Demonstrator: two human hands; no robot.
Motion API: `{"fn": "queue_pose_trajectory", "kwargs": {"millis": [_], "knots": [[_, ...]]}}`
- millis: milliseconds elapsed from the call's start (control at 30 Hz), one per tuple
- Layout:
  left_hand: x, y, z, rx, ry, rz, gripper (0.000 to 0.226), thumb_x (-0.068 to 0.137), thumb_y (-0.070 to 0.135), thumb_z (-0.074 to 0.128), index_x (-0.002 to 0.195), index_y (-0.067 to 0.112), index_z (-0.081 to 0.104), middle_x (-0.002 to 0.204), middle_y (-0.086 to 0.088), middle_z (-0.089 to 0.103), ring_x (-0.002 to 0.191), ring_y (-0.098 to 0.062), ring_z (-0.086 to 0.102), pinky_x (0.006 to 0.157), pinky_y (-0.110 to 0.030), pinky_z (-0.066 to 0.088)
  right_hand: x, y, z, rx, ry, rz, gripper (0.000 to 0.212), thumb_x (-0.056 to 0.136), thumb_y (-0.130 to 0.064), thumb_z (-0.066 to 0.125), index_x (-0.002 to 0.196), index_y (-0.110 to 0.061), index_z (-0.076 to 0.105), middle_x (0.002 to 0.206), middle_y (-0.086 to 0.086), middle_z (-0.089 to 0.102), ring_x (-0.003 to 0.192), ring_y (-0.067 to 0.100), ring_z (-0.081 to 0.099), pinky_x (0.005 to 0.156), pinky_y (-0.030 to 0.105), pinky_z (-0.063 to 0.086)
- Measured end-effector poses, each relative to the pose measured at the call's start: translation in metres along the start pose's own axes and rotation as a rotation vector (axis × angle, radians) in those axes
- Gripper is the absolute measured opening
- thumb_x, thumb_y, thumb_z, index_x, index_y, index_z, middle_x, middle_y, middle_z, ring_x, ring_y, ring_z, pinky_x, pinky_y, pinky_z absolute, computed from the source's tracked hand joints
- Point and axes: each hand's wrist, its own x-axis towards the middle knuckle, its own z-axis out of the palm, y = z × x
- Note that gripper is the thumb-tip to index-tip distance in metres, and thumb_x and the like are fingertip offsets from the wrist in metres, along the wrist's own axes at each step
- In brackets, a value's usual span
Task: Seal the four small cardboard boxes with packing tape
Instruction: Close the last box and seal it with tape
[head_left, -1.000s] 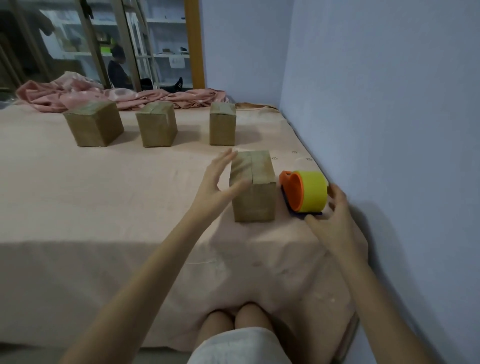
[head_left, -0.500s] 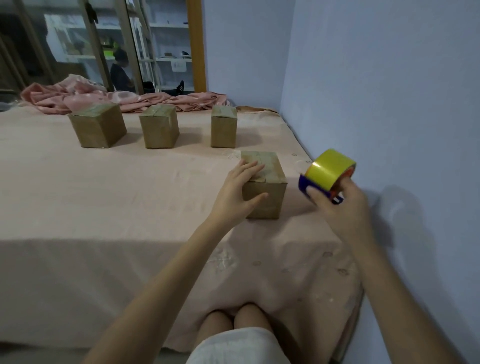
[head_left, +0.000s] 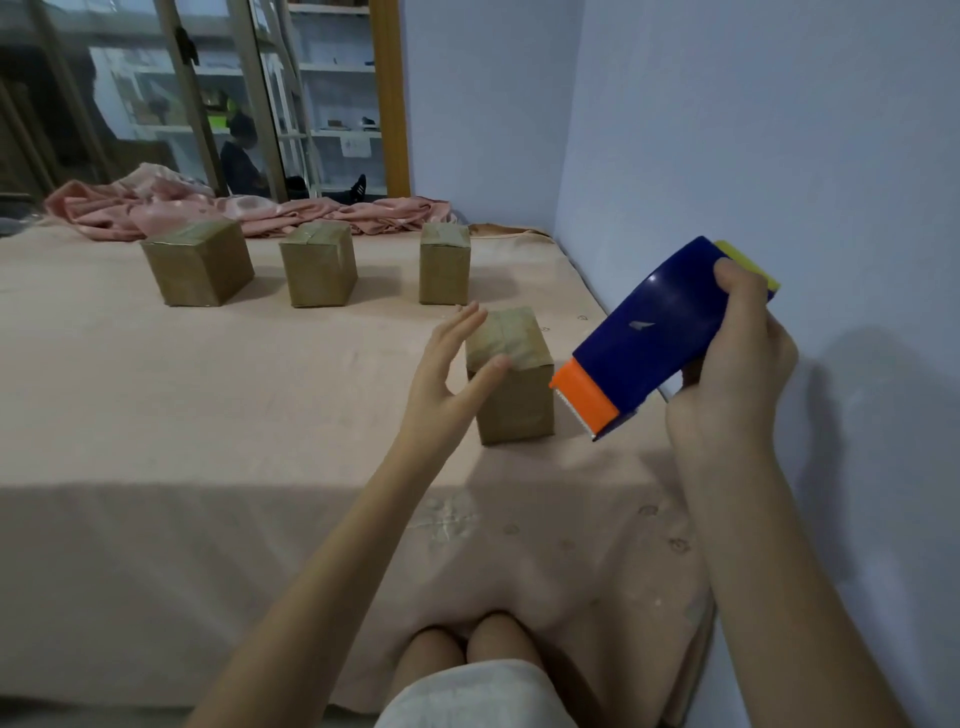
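Nearest to the person, two bare knees (head_left: 470, 642) show under the edge of the pale pink cloth-covered table (head_left: 208, 441). Above them the right hand (head_left: 727, 374) is raised off the table, its fingers (head_left: 740, 296) clenched round the back of a dark blue plastic tape dispenser with an orange toothed cutter and a yellow roll (head_left: 660, 332); the orange cutter end tilts down and to the left of those fingers, hanging in the air just beside the nearest small brown cardboard box (head_left: 514, 384) without touching it. The left hand (head_left: 447, 374) is released, fingers (head_left: 462, 322) spread and straight, held against the left side of that same box, the thumb tip at its top front edge; whether the palm presses the cardboard I cannot tell. The box stands upright on the cloth between the two hands. Beyond the fingertips, well apart from both hands, three more small brown cardboard boxes stand in a row: the right one (head_left: 444, 265), the middle one (head_left: 318, 270) and the left one (head_left: 197, 265). Behind them a crumpled pink sheet (head_left: 156, 208) lies along the far edge.
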Motion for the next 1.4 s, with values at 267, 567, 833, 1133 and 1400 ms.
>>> {"fn": "queue_pose_trajectory", "kwargs": {"millis": [267,567,833,1133,1400], "knots": [[-0.026,0.033,0.018,-0.322,-0.082,-0.240,0.021,0.094,0.023,0.055,0.107,0.008,0.061,0.095,-0.002,0.069,0.083,-0.007,0.066,0.070,-0.016,0.050,-0.011,0.009,0.011,0.105,0.095,0.167,0.014,0.078,-0.034,0.063,0.083,-0.021,0.064,0.071,-0.010,0.067,0.058,0.007,0.064,0.050,0.021,0.046],[-0.031,0.038,0.019,-0.413,0.016,-0.196,0.008,0.091,0.016,0.059,0.093,0.013,0.066,0.076,0.009,0.068,0.069,0.001,0.063,0.061,-0.010,0.045,-0.014,0.025,0.001,-0.116,-0.089,-0.022,0.035,0.073,-0.045,0.068,0.100,-0.027,0.056,0.099,-0.003,0.070,0.085,0.009,0.068,0.065,0.025,0.055],[-0.041,0.037,0.028,-0.925,-0.074,-0.468,0.032,0.083,0.030,0.062,0.107,0.008,0.065,0.088,-0.005,0.069,0.082,-0.015,0.065,0.075,-0.026,0.055,-0.024,0.037,-0.009,0.011,-0.024,-0.021,0.042,0.076,-0.030,0.062,0.114,-0.014,0.054,0.101,0.007,0.070,0.083,0.017,0.069,0.058,0.023,0.053],[-0.039,0.044,0.041,-0.698,0.069,-0.603,0.018,0.093,0.022,0.056,0.080,0.015,0.067,0.070,-0.001,0.065,0.061,-0.007,0.059,0.057,-0.018,0.050,-0.028,0.054,-0.009,0.090,0.086,0.076,0.034,0.085,-0.026,0.061,0.114,-0.013,0.053,0.097,0.006,0.070,0.078,0.016,0.069,0.057,0.023,0.054],[-0.042,0.050,0.047,-0.175,0.320,-0.300,0.018,0.097,0.015,0.051,0.080,0.018,0.056,0.069,0.009,0.062,0.058,0.003,0.056,0.051,-0.010,0.042,-0.027,0.069,-0.006,0.119,0.186,0.108,0.074,0.059,-0.039,0.074,0.122,-0.009,0.051,0.108,0.011,0.068,0.085,0.021,0.069,0.060,0.028,0.055]]}}
